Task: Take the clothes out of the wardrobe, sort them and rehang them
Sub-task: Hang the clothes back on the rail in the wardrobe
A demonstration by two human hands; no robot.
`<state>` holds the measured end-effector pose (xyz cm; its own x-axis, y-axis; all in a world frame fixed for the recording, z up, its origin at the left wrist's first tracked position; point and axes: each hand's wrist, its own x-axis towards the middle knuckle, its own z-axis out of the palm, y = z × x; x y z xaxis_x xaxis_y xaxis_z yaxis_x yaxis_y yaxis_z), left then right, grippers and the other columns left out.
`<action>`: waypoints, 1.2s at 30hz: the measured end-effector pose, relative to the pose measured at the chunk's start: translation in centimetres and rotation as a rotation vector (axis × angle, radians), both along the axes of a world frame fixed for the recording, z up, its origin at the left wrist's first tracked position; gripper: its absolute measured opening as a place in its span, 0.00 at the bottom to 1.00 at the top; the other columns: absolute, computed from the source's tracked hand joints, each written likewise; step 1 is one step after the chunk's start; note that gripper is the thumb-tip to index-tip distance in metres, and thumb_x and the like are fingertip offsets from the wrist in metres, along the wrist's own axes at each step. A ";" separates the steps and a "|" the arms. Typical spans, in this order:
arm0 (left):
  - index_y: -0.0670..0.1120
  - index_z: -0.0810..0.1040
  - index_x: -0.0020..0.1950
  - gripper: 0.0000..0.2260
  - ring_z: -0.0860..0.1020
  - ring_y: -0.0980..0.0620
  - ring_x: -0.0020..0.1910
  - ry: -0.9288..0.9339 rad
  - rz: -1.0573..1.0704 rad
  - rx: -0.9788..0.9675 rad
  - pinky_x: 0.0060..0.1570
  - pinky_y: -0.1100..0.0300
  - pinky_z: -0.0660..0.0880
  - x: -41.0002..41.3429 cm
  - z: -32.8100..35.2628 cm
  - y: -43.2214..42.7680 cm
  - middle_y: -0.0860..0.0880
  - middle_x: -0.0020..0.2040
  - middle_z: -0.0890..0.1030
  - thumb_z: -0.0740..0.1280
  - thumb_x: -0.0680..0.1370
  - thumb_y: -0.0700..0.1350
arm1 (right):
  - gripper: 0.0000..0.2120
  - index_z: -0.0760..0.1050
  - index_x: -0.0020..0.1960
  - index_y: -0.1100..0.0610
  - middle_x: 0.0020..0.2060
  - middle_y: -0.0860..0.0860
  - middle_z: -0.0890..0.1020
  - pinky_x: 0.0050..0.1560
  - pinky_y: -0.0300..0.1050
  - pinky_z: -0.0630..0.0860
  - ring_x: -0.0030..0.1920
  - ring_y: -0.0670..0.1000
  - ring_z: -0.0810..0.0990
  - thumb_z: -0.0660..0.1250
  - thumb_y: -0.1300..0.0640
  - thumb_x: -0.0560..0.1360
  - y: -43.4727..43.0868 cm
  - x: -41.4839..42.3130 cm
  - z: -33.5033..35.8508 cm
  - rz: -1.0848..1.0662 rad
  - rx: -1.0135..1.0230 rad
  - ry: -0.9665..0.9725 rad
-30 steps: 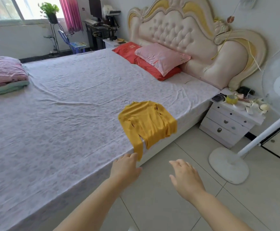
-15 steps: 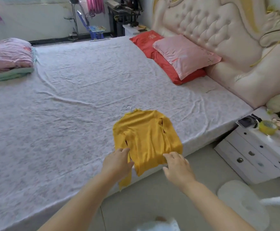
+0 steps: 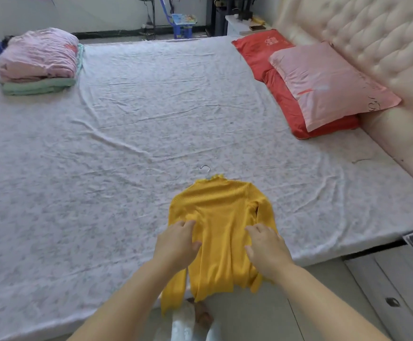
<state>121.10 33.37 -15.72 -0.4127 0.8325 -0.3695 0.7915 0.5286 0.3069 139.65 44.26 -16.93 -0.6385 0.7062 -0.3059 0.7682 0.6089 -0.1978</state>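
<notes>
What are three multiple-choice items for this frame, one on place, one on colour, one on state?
1. Where does the yellow ribbed knit top lie?
A. Up on the pillows
B. At the near edge of the bed's pale floral sheet
C. On the floor tiles

2. What colour is the satin pillow lying on top of the red pillow?
A. Green
B. Blue
C. Pink

3. What state is the top in?
A. On a hanger, its metal hook out of the collar
B. Folded into a square
C. Rolled into a ball

Key:
1 B: its hem hangs over the mattress edge, with the left hand and right hand resting on it.
2 C: pink lies over red.
3 A: the hook shows above the frilled collar, and the body is spread flat.
</notes>
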 end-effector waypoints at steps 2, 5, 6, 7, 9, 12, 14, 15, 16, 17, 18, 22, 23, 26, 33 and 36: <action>0.51 0.58 0.73 0.25 0.68 0.49 0.65 -0.007 0.010 -0.004 0.56 0.54 0.71 -1.4 -0.7 2.6 0.51 0.69 0.67 0.59 0.78 0.55 | 0.22 0.61 0.71 0.51 0.65 0.48 0.68 0.63 0.46 0.64 0.65 0.52 0.66 0.58 0.50 0.78 2.7 -1.4 -0.5 0.007 -0.022 0.001; 0.51 0.57 0.74 0.25 0.67 0.49 0.66 -0.018 0.033 -0.007 0.58 0.54 0.70 -3.2 -1.6 6.2 0.50 0.70 0.66 0.59 0.79 0.55 | 0.22 0.61 0.71 0.52 0.65 0.49 0.68 0.62 0.47 0.65 0.65 0.52 0.66 0.58 0.50 0.78 6.6 -3.8 -1.4 0.042 -0.030 -0.014; 0.51 0.57 0.74 0.25 0.68 0.49 0.66 -0.022 0.040 -0.008 0.58 0.54 0.69 -3.7 -1.9 7.2 0.50 0.70 0.66 0.59 0.79 0.55 | 0.22 0.61 0.71 0.52 0.65 0.49 0.68 0.62 0.47 0.65 0.65 0.52 0.66 0.58 0.50 0.79 7.7 -4.6 -1.8 0.052 -0.034 -0.023; 0.51 0.58 0.74 0.25 0.68 0.49 0.65 -0.030 0.053 -0.008 0.57 0.55 0.69 -4.1 -2.2 8.1 0.51 0.70 0.66 0.59 0.79 0.55 | 0.22 0.61 0.71 0.52 0.65 0.50 0.68 0.63 0.46 0.64 0.65 0.52 0.66 0.58 0.50 0.79 8.8 -5.4 -2.2 0.062 -0.044 -0.031; 0.51 0.58 0.73 0.25 0.69 0.49 0.64 -0.046 0.079 -0.013 0.55 0.56 0.69 -5.1 -3.0 9.6 0.51 0.69 0.67 0.59 0.78 0.54 | 0.22 0.61 0.71 0.53 0.65 0.50 0.68 0.63 0.46 0.64 0.66 0.52 0.66 0.58 0.50 0.79 10.7 -7.0 -3.1 0.089 -0.065 -0.039; 0.50 0.58 0.73 0.25 0.69 0.49 0.64 -0.068 0.124 -0.029 0.55 0.55 0.70 -6.7 -4.4 11.8 0.50 0.68 0.68 0.59 0.79 0.54 | 0.22 0.61 0.71 0.53 0.65 0.50 0.68 0.64 0.46 0.64 0.65 0.52 0.66 0.58 0.50 0.79 13.9 -9.9 -4.8 0.148 -0.096 -0.061; 0.50 0.58 0.73 0.25 0.68 0.49 0.65 -0.078 0.167 -0.034 0.57 0.54 0.70 -7.9 -5.9 13.2 0.50 0.68 0.68 0.59 0.79 0.54 | 0.21 0.62 0.70 0.53 0.64 0.51 0.68 0.64 0.47 0.65 0.65 0.53 0.66 0.58 0.51 0.79 16.2 -12.2 -6.4 0.189 -0.110 -0.077; 0.50 0.57 0.74 0.25 0.67 0.49 0.66 -0.087 0.190 -0.042 0.58 0.54 0.70 -8.4 -6.7 13.9 0.50 0.68 0.67 0.59 0.79 0.54 | 0.20 0.63 0.69 0.54 0.64 0.51 0.68 0.63 0.47 0.65 0.65 0.54 0.66 0.58 0.51 0.79 17.3 -13.2 -7.3 0.201 -0.125 -0.090; 0.50 0.57 0.74 0.25 0.66 0.49 0.67 -0.095 0.213 -0.048 0.59 0.54 0.69 -8.9 -7.7 14.6 0.51 0.69 0.67 0.58 0.79 0.54 | 0.20 0.64 0.69 0.54 0.64 0.51 0.69 0.63 0.48 0.66 0.64 0.54 0.67 0.58 0.51 0.79 18.5 -14.2 -8.4 0.223 -0.137 -0.100; 0.50 0.57 0.74 0.25 0.66 0.49 0.67 -0.102 0.229 -0.052 0.60 0.54 0.69 -9.4 -8.7 15.3 0.51 0.69 0.66 0.58 0.79 0.54 | 0.19 0.64 0.68 0.54 0.64 0.52 0.69 0.63 0.48 0.67 0.64 0.54 0.67 0.58 0.51 0.79 19.7 -15.4 -9.6 0.254 -0.146 -0.112; 0.50 0.57 0.74 0.25 0.65 0.50 0.68 -0.112 0.240 -0.049 0.62 0.55 0.68 -9.9 -9.8 16.1 0.51 0.70 0.66 0.58 0.79 0.54 | 0.19 0.64 0.68 0.55 0.63 0.52 0.69 0.62 0.48 0.67 0.64 0.55 0.68 0.58 0.52 0.79 21.0 -16.5 -10.9 0.278 -0.152 -0.121; 0.50 0.57 0.74 0.24 0.66 0.51 0.67 -0.118 0.270 -0.013 0.63 0.57 0.66 -11.5 -15.1 19.1 0.51 0.70 0.66 0.57 0.80 0.54 | 0.18 0.65 0.67 0.56 0.63 0.54 0.70 0.59 0.49 0.68 0.63 0.56 0.68 0.58 0.53 0.79 25.9 -20.9 -16.7 0.290 -0.153 -0.132; 0.50 0.57 0.74 0.24 0.65 0.52 0.67 -0.117 0.281 -0.007 0.63 0.57 0.65 -11.8 -16.5 19.7 0.52 0.70 0.66 0.57 0.80 0.54 | 0.18 0.65 0.67 0.56 0.63 0.53 0.70 0.58 0.50 0.68 0.62 0.56 0.68 0.58 0.53 0.79 27.1 -21.9 -18.2 0.276 -0.151 -0.135; 0.50 0.57 0.74 0.24 0.65 0.52 0.68 -0.131 0.322 -0.011 0.63 0.58 0.63 -12.5 -20.8 21.1 0.52 0.70 0.66 0.57 0.80 0.54 | 0.17 0.67 0.66 0.56 0.61 0.54 0.71 0.56 0.49 0.68 0.62 0.56 0.69 0.58 0.53 0.79 29.9 -24.4 -22.9 0.254 -0.156 -0.140; 0.51 0.57 0.74 0.23 0.65 0.54 0.67 -0.170 0.351 -0.013 0.64 0.59 0.63 -12.9 -27.8 22.0 0.54 0.68 0.67 0.56 0.80 0.54 | 0.11 0.73 0.57 0.57 0.56 0.54 0.76 0.55 0.49 0.68 0.59 0.56 0.71 0.60 0.53 0.78 32.1 -27.5 -31.4 0.019 -0.122 -0.089; 0.51 0.57 0.74 0.23 0.64 0.54 0.67 -0.179 0.350 -0.025 0.64 0.60 0.62 -13.1 -29.4 21.7 0.55 0.69 0.66 0.56 0.80 0.54 | 0.09 0.77 0.46 0.55 0.48 0.54 0.79 0.49 0.48 0.69 0.55 0.57 0.73 0.63 0.50 0.76 32.2 -28.2 -33.0 -0.058 -0.112 -0.016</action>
